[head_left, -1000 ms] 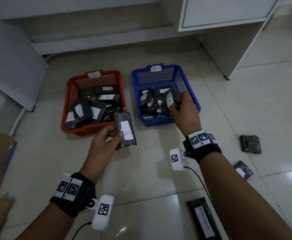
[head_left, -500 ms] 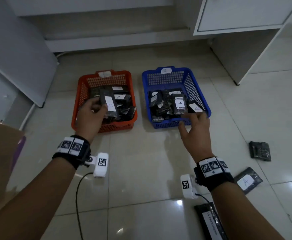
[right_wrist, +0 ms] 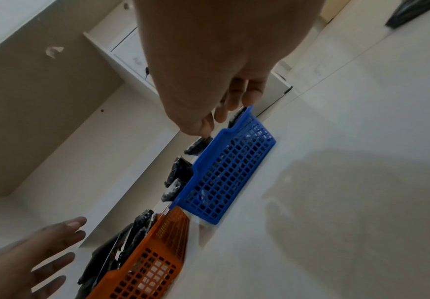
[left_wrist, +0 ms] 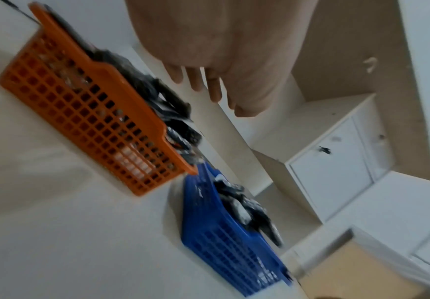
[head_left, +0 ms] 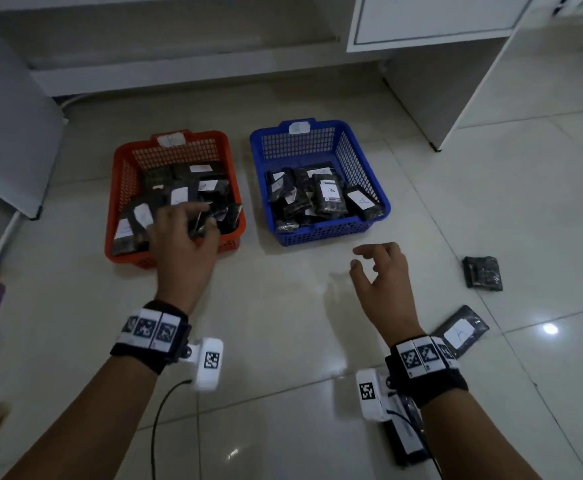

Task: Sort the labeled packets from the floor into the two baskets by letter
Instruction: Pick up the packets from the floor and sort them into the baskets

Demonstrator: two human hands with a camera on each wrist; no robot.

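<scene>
Floor packets only overhead

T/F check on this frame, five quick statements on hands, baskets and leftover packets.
1. Both hands are empty. True: left hand and right hand hold nothing.
2. The blue basket is empty. False: it holds packets.
3. The left hand is at the orange basket. True.
4. No packets are left on the floor. False: a face-down packet and a labeled packet lie there.
5. The right hand is inside the blue basket. False: it hovers over the floor in front of it.
</scene>
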